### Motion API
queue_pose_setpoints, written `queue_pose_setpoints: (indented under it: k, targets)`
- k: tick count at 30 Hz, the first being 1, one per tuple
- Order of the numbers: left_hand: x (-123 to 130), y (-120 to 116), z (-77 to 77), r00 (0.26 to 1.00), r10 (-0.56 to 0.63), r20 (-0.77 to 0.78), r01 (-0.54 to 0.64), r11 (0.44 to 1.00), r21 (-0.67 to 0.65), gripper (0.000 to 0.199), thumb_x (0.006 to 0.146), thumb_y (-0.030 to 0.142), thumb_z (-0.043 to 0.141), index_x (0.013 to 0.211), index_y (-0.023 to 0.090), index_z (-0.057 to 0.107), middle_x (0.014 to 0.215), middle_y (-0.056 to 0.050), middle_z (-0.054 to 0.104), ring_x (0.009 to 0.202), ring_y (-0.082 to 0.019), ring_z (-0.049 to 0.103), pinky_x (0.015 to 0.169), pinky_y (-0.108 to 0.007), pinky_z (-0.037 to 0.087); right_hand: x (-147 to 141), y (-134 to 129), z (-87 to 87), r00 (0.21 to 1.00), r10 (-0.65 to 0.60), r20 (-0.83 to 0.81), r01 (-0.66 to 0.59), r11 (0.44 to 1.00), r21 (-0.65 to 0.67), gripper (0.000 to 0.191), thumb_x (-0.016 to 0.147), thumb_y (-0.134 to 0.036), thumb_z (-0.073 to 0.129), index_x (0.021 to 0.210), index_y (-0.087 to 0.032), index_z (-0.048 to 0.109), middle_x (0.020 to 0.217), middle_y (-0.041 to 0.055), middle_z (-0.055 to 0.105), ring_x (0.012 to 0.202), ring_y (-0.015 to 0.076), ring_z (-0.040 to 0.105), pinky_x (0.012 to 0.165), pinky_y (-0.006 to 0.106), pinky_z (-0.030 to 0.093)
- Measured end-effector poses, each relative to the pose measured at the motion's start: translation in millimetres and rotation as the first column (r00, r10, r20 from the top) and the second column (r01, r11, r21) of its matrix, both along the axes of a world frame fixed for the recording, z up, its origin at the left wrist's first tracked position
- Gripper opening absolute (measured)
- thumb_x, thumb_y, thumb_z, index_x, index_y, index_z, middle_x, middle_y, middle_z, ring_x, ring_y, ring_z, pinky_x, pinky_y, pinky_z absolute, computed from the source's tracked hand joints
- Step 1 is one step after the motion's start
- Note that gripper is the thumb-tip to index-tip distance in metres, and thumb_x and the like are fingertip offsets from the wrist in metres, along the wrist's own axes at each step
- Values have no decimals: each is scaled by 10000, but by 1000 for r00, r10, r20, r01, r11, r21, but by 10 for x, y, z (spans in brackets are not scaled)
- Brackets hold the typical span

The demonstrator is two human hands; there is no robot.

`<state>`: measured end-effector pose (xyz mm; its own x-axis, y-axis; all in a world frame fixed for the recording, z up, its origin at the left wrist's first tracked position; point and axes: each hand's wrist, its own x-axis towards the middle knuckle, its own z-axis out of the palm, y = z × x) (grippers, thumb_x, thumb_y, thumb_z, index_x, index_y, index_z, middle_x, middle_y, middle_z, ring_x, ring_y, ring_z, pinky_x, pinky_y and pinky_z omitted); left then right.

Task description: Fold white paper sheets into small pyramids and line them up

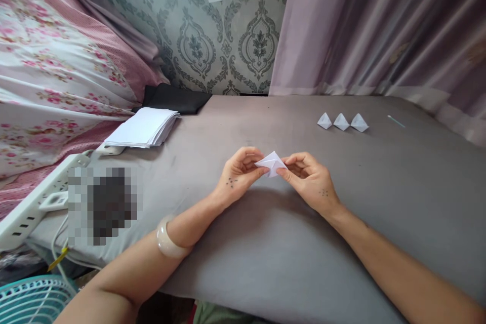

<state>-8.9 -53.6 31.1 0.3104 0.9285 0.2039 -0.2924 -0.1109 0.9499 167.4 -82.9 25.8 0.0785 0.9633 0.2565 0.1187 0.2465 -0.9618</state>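
As I see it from afar, the folded paper [272, 162] sits between the left hand [236, 176] and the right hand [313, 182], wider side to side, neither hand nearer. Each is closed to a pinch on one side of it; three paper shapes [341, 122] stand well apart, beyond the right hand.

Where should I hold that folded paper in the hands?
I'd pinch the folded paper near its two side corners, left hand coming from the left and right hand from the right, thumbs on the near face: it's widest there, and its peak points away.
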Motion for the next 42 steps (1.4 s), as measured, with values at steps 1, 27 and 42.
queue_pose_setpoints:
  k: [1, 27, 42]
  targets:
    - [-1, -6, 4, 1000, -3, 5, 3, 1000, -2, 370, 687, 230, 790, 975, 193, 560, 871, -18, 682, 802, -140, 640, 771, -282, 490, -7, 2, 12, 1000, 7, -16, -7, 1000, -14, 323, 693, -404, 774, 904, -221, 612, 926, 52, 727, 865, 200, 687, 834, 379, 557]
    - [-43, 84, -24, 998, -55, 17, 58, 940, -336, 259, 689, 323, 798, 837, 138, 693, 831, -45, 685, 754, -121, 608, 718, -260, 475, -19, 33, 46, 995, 72, -63, -84, 973, -217, 354, 767, -500, 675, 955, -205, 730, 918, 62, 730, 820, 188, 644, 752, 342, 529]
    - [-84, 57, 14, 886, -295, -358, 159, 918, -363, 276, 687, 366, 758, 749, 108, 678, 642, -6, 596, 587, -81, 494, 589, -225, 353, 9, 47, 31, 988, 18, -151, -71, 932, -356, 438, 761, -515, 669, 1086, -222, 690, 766, 16, 693, 695, 152, 601, 689, 306, 489]
